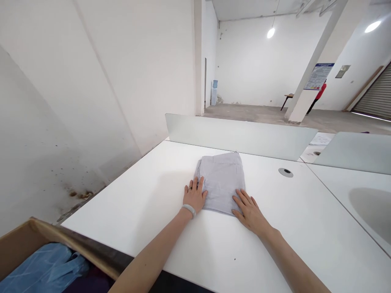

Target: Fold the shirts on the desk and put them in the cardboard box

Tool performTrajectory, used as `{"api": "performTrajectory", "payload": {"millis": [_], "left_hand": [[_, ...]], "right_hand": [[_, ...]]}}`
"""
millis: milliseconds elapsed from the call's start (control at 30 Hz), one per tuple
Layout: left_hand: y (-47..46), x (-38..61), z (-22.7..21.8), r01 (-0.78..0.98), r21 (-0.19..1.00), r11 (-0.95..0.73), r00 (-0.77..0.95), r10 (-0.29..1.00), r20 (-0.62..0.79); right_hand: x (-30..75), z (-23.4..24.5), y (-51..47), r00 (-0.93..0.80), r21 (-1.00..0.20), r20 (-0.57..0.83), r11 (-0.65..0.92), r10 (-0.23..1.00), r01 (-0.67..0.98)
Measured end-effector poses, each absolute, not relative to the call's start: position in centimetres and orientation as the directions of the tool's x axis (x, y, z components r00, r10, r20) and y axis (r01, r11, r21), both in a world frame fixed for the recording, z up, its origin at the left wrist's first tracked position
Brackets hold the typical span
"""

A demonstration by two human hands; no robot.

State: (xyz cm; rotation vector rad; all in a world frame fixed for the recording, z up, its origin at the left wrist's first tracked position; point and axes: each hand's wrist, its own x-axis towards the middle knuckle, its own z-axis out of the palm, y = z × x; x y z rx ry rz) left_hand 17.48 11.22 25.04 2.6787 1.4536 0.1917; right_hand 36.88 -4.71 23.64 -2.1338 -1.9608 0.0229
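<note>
A folded light grey garment [221, 179] lies flat on the white desk [146, 203], in a neat rectangle. My left hand [194, 195] rests open on the garment's near left corner, fingers together and stretched out, a pale bracelet on the wrist. My right hand [249, 209] lies open on the near right corner, fingers spread flat on the cloth. Neither hand grips anything.
A cardboard box [61, 240] with blue cloth [42, 266] inside stands at the lower left, below the desk edge. A frosted divider panel [241, 136] runs along the desk's far edge. A round cable hole [286, 172] sits to the right. A person in red [320, 92] stands far off.
</note>
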Motion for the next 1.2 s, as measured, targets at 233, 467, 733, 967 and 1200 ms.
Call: {"api": "performTrajectory", "payload": {"millis": [233,467,733,967,1200], "left_hand": [[10.2,15.9,25.5,0.777,0.202,-0.597,0.604,0.797,0.032],[7.0,10.2,27.1,0.571,0.611,-0.548,0.691,0.722,0.003],[7.8,7.5,28.6,0.542,0.831,-0.127,0.559,0.793,-0.243],[8.3,11.2,28.3,0.653,0.682,-0.330,0.640,0.722,-0.264],[4.1,10.5,27.8,0.614,0.714,-0.338,0.661,0.715,-0.230]], "right_hand": [[35.4,24.3,-6.8,0.086,-0.185,0.077,-0.071,0.993,0.980],[33.5,26.7,-13.1,-0.021,-0.334,-0.065,-0.002,0.998,0.943],[41.1,27.7,-8.3,0.534,-0.837,0.002,-0.291,0.845,0.464],[46.0,26.3,0.4,0.669,-0.956,-0.145,-0.276,0.730,0.094],[46.0,25.7,2.0,0.637,-0.776,-0.052,-0.433,0.769,0.460]]}}
